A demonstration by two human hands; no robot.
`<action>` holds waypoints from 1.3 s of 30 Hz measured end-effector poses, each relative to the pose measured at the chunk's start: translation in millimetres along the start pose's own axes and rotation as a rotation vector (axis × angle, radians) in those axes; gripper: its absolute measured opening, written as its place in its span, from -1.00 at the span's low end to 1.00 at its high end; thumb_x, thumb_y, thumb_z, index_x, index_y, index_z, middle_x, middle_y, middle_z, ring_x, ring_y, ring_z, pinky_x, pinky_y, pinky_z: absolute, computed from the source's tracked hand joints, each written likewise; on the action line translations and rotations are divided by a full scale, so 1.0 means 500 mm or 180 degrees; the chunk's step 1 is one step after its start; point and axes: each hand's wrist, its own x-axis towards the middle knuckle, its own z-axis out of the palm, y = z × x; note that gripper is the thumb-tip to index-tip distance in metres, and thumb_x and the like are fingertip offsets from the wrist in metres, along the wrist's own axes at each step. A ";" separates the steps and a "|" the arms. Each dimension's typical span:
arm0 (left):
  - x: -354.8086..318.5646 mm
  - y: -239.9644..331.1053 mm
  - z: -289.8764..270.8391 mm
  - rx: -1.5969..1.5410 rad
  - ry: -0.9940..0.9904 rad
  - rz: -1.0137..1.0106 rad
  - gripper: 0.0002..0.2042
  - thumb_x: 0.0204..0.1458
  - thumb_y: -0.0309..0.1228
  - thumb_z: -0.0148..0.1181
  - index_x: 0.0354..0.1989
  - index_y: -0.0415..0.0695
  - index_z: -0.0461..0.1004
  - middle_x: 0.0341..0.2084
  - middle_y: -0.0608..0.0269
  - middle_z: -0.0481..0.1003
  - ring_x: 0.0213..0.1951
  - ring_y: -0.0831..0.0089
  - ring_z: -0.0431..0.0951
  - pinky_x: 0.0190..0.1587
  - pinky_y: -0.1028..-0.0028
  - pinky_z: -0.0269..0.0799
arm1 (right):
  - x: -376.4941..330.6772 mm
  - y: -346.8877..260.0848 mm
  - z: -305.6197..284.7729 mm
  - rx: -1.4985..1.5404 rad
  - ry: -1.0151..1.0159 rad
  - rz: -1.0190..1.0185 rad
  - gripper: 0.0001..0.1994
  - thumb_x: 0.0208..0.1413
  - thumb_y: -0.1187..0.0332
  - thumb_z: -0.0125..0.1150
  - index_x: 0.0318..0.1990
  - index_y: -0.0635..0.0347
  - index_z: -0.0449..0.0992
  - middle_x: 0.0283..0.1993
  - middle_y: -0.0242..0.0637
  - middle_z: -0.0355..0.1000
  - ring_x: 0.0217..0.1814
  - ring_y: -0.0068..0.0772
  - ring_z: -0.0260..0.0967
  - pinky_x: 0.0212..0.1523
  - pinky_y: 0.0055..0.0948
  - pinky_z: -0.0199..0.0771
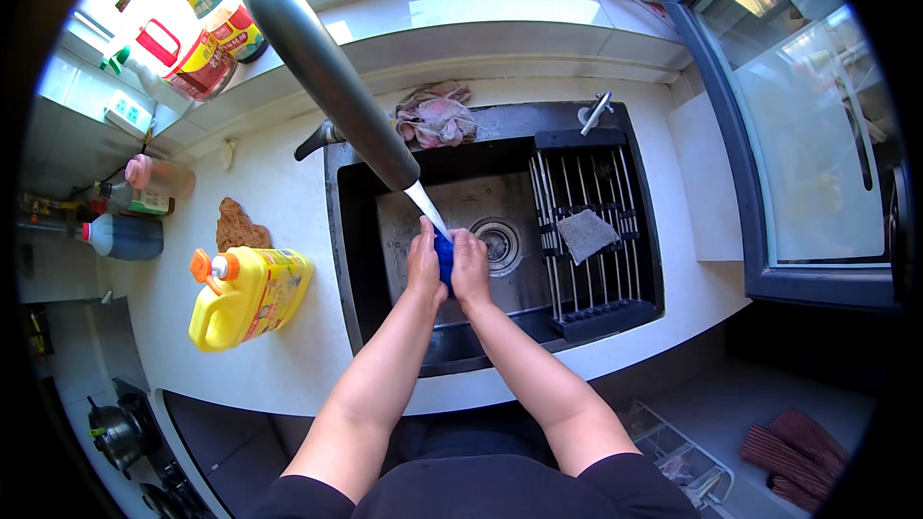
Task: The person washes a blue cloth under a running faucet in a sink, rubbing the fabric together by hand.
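Water runs from the thick grey faucet (332, 77) in a white stream onto a small deep-blue object (444, 259), whose kind I cannot make out. My left hand (423, 264) is closed around its left side, and my right hand (469, 267) presses on it from the right. Together they hold it over the dark sink (399, 221), just left of the round drain (497, 245). The fingers cover most of the object.
A roll-up rack (567, 293) spans the sink's right side, with a grey scouring cloth (586, 234) on it. A wet rag (435, 115) lies behind the faucet. On the left counter stand a yellow pump jug (255, 298) and several bottles. An open window (817, 135) juts in at right.
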 end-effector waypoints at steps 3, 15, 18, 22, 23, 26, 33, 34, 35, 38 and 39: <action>0.007 -0.029 0.005 -0.0069 -0.0171 0.0010 -0.64 0.16 -0.05 -0.04 -0.22 -0.16 0.36 -0.42 0.26 0.42 -0.37 0.47 0.42 -0.29 0.46 0.40 | 0.001 -0.008 0.004 -0.0670 -0.0001 -0.0228 -0.66 0.23 0.16 -0.14 -0.30 0.28 0.41 -0.29 0.06 0.40 -0.20 0.14 0.32 -0.19 -0.07 0.29; 0.013 -0.027 0.011 0.0859 0.0125 0.0280 -0.63 0.16 -0.15 -0.02 -0.35 -0.30 0.43 -0.52 0.25 0.41 -0.48 0.51 0.33 -0.42 0.46 0.28 | 0.025 -0.017 -0.003 -0.0638 0.0059 0.0106 -0.59 0.21 0.11 -0.13 -0.45 0.26 0.48 -0.47 0.10 0.41 -0.35 0.22 0.36 -0.38 -0.02 0.34; 0.037 -0.042 0.001 0.1027 0.0136 0.0311 -0.65 0.15 -0.15 0.00 -0.36 -0.27 0.43 -0.53 0.27 0.41 -0.52 0.53 0.31 -0.44 0.47 0.26 | 0.033 0.008 -0.006 -0.0814 -0.0175 0.0079 -0.62 0.21 0.13 -0.07 -0.42 0.29 0.48 -0.54 -0.04 0.42 -0.49 -0.11 0.39 -0.43 -0.28 0.31; 0.003 -0.010 -0.001 0.0841 -0.0218 0.0248 -0.62 0.12 -0.06 0.02 -0.28 -0.19 0.44 -0.52 0.32 0.41 -0.55 0.52 0.31 -0.46 0.49 0.26 | 0.057 0.039 -0.032 0.0425 -0.0930 0.1020 -0.69 0.19 0.11 0.04 -0.36 0.19 0.48 -0.47 -0.51 0.32 -0.43 -0.69 0.17 -0.37 -0.53 0.23; -0.007 0.005 -0.011 0.0773 -0.0365 -0.0024 -0.53 0.15 0.02 -0.08 -0.03 -0.14 0.39 -0.27 0.28 0.44 -0.28 0.48 0.41 -0.26 0.44 0.29 | 0.056 0.029 -0.042 0.0728 -0.0881 0.1060 -0.73 0.11 0.14 0.14 -0.25 0.17 0.46 -0.36 -0.45 0.37 -0.38 -0.64 0.26 -0.30 -0.58 0.28; -0.046 0.033 -0.023 0.1180 -0.0970 -0.0619 -0.36 0.11 0.21 -0.30 0.21 0.00 0.19 0.03 0.14 0.29 -0.03 0.27 0.30 -0.04 0.18 0.19 | 0.036 -0.019 -0.093 0.0888 -0.1279 0.0892 -0.70 -0.08 0.29 0.32 -0.21 0.21 0.46 -0.27 -0.39 0.41 -0.28 -0.58 0.35 -0.18 -0.59 0.35; -0.025 -0.001 -0.046 0.0502 0.0147 -0.1418 -0.16 -0.04 0.33 -0.15 0.28 -0.05 -0.01 0.19 -0.05 0.13 0.20 -0.08 0.11 0.12 0.02 0.11 | 0.037 -0.019 -0.094 0.1488 -0.1397 0.1728 -0.60 -0.20 0.41 0.32 -0.11 0.22 0.41 -0.32 -0.29 0.44 -0.38 -0.51 0.41 -0.36 -0.57 0.47; -0.021 0.001 -0.040 0.0175 0.0119 -0.1602 -0.19 -0.05 0.32 -0.11 0.24 -0.06 0.07 0.18 -0.04 0.13 0.19 -0.07 0.12 0.11 0.01 0.12 | 0.036 -0.060 -0.096 0.1783 -0.1433 0.1980 -0.61 -0.18 0.40 0.30 -0.12 0.22 0.41 -0.33 -0.28 0.44 -0.38 -0.49 0.41 -0.40 -0.56 0.48; -0.015 0.003 -0.034 -0.0153 0.0090 -0.1783 -0.21 -0.05 0.30 -0.08 0.20 -0.07 0.15 0.18 -0.03 0.14 0.19 -0.06 0.13 0.11 0.00 0.12 | 0.036 -0.080 -0.097 0.2078 -0.1466 0.2233 -0.62 -0.17 0.38 0.29 -0.13 0.22 0.40 -0.35 -0.27 0.44 -0.39 -0.48 0.42 -0.43 -0.55 0.49; 0.032 -0.010 -0.045 -0.0479 -0.0027 -0.1316 -0.69 0.01 -0.10 0.03 -0.19 -0.06 0.39 -0.10 0.05 0.38 -0.06 0.09 0.39 0.02 -0.02 0.27 | 0.053 -0.062 -0.102 0.2386 -0.1730 0.2228 -0.69 -0.09 0.30 0.23 -0.18 0.20 0.40 -0.36 -0.25 0.43 -0.45 -0.45 0.42 -0.52 -0.52 0.50; 0.044 -0.007 -0.044 -0.0439 0.0051 -0.1133 -0.77 0.01 -0.19 0.03 -0.27 -0.05 0.41 -0.18 0.07 0.43 -0.14 0.13 0.45 -0.02 -0.01 0.31 | 0.059 -0.062 -0.104 0.2417 -0.1670 0.2244 -0.70 -0.08 0.29 0.22 -0.19 0.20 0.40 -0.36 -0.26 0.43 -0.45 -0.45 0.41 -0.52 -0.52 0.49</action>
